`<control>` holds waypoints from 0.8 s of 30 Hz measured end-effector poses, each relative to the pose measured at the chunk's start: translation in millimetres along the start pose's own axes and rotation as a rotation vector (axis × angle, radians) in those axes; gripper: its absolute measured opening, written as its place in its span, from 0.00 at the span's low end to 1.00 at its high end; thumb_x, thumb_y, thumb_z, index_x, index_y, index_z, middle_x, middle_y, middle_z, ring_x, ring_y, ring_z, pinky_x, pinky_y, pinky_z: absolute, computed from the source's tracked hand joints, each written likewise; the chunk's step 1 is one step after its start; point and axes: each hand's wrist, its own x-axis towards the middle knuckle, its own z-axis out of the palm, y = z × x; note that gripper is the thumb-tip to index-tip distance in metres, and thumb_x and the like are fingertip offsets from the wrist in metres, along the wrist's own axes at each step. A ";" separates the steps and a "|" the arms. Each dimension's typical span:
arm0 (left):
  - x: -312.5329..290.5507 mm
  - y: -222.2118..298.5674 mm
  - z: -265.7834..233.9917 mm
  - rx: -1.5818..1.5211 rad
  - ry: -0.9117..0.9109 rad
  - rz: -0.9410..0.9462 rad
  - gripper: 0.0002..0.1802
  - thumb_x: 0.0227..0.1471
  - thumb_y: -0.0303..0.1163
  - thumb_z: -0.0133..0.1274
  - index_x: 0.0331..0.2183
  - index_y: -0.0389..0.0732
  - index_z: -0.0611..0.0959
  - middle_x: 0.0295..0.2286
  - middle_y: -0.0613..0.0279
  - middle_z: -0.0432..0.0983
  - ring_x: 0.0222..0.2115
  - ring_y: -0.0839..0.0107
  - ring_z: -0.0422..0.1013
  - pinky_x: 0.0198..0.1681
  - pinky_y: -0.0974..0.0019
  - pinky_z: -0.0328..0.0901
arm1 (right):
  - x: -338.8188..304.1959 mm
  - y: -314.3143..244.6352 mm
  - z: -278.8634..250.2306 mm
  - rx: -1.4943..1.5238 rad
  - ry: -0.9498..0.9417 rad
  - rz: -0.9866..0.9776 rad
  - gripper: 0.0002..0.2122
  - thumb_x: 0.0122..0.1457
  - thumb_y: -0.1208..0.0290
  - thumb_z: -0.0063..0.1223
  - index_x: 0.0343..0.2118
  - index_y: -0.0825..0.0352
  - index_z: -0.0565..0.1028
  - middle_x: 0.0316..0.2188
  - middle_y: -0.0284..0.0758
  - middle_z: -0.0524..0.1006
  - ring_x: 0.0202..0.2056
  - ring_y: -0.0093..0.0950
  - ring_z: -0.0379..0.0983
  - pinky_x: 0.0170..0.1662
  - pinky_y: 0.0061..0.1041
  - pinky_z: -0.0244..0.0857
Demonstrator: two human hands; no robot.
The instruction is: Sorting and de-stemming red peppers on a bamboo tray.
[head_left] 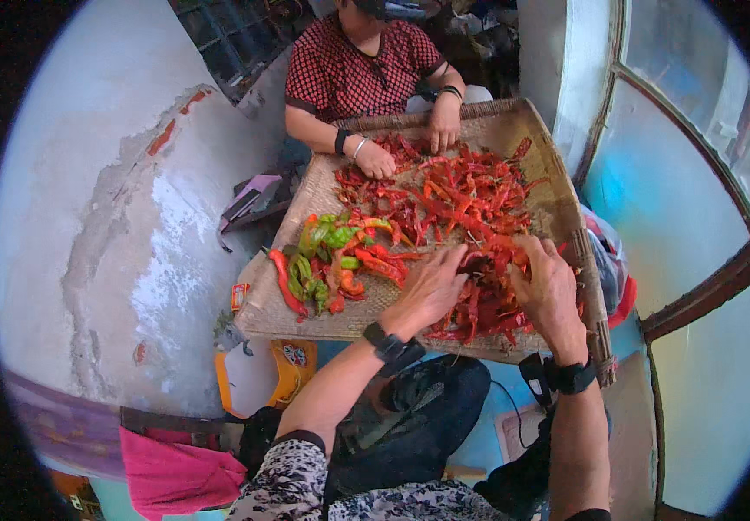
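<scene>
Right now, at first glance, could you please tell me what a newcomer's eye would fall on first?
Most likely the heap of red chilies spread over the woven tray, with the left hand and right hand at its near side. Next might come the bright green peppers among red ones at the tray's left, then the co-worker's patterned red top at the far edge.

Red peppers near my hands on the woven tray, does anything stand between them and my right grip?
Nothing visible does: your right grip is right at the red peppers. Your left grip and the green peppers are off to the left.
</scene>
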 end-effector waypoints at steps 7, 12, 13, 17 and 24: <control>35.2 11.9 8.4 -0.017 -0.048 0.049 0.12 0.54 0.32 0.51 0.40 0.38 0.75 0.34 0.48 0.76 0.36 0.48 0.72 0.38 0.52 0.67 | -2.3 10.6 -8.9 -0.141 -0.014 0.112 0.15 0.50 0.76 0.52 0.44 0.60 0.72 0.33 0.47 0.73 0.34 0.47 0.72 0.35 0.42 0.66; 28.4 16.4 -9.6 -0.097 -0.015 -0.091 0.17 0.56 0.34 0.49 0.47 0.41 0.78 0.30 0.45 0.78 0.31 0.54 0.76 0.36 0.57 0.69 | -8.3 24.1 -23.0 -0.131 0.054 0.041 0.15 0.51 0.76 0.53 0.44 0.61 0.70 0.33 0.46 0.73 0.32 0.47 0.73 0.33 0.42 0.67; 29.2 16.3 -14.1 -0.134 0.005 -0.089 0.18 0.57 0.34 0.47 0.49 0.40 0.76 0.31 0.46 0.78 0.31 0.56 0.76 0.37 0.58 0.69 | -8.9 25.3 -25.8 -0.111 0.047 0.048 0.15 0.51 0.77 0.52 0.43 0.62 0.71 0.33 0.47 0.72 0.33 0.48 0.72 0.35 0.42 0.66; 32.9 17.9 -26.8 -0.413 0.087 -0.081 0.19 0.60 0.33 0.44 0.52 0.39 0.73 0.34 0.54 0.79 0.29 0.69 0.75 0.35 0.65 0.69 | -10.2 22.4 -30.1 -0.115 0.009 0.097 0.15 0.50 0.77 0.53 0.43 0.64 0.71 0.34 0.47 0.72 0.36 0.49 0.70 0.38 0.42 0.65; 35.7 20.9 -34.5 -0.485 0.108 0.024 0.10 0.55 0.30 0.50 0.40 0.38 0.79 0.25 0.55 0.79 0.25 0.71 0.74 0.31 0.67 0.68 | -8.5 23.9 -31.2 -0.098 0.000 0.068 0.14 0.50 0.75 0.55 0.42 0.65 0.72 0.35 0.46 0.73 0.38 0.48 0.71 0.39 0.40 0.66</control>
